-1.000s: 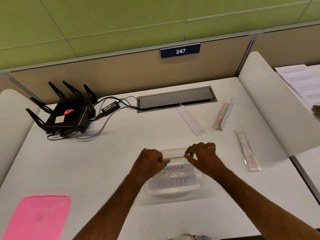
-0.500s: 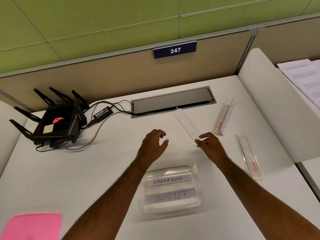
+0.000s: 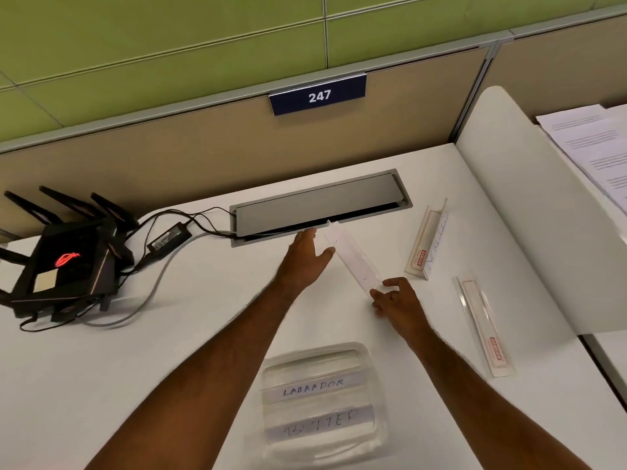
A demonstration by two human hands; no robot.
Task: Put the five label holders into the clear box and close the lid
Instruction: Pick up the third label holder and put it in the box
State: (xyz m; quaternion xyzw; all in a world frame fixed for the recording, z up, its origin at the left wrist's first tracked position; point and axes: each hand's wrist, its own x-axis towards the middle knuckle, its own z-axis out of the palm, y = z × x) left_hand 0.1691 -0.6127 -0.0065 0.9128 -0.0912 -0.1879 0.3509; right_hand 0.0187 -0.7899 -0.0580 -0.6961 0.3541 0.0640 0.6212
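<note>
The head camera looked down on a white desk (image 3: 101,385). At six o'clock, nearest the person, sat the clear box (image 3: 324,401), lidless, with two label holders lying flat inside: one lettered "LABRADOR" (image 3: 314,390) and, below it, one with blurred writing (image 3: 320,427). Both arms reached away from the box toward twelve o'clock. The left hand (image 3: 305,257) was spread flat with straight fingers, gripping nothing, its thumb side just beside the far half of a third label holder (image 3: 353,257) that lay slanted on the desk; whether it touched could not be told. The right hand (image 3: 395,300) was loosely curled and half open at that holder's near end, fingertips (image 3: 381,293) at its corner, though a firm grip could not be made out. At two o'clock from the box a fourth label holder (image 3: 427,244) stood propped like a tent, and at three o'clock a fifth label holder (image 3: 483,325) lay flat, well apart from the hands. At twelve o'clock a grey cable hatch (image 3: 319,206) was set into the desk, just beyond the left hand. At ten o'clock a black router (image 3: 64,262) with antennas rested, its cables (image 3: 190,220) running to the hatch. A "247" sign (image 3: 318,95) hung on the partition above, and papers (image 3: 590,147) lay at two o'clock past a white divider (image 3: 529,215).
</note>
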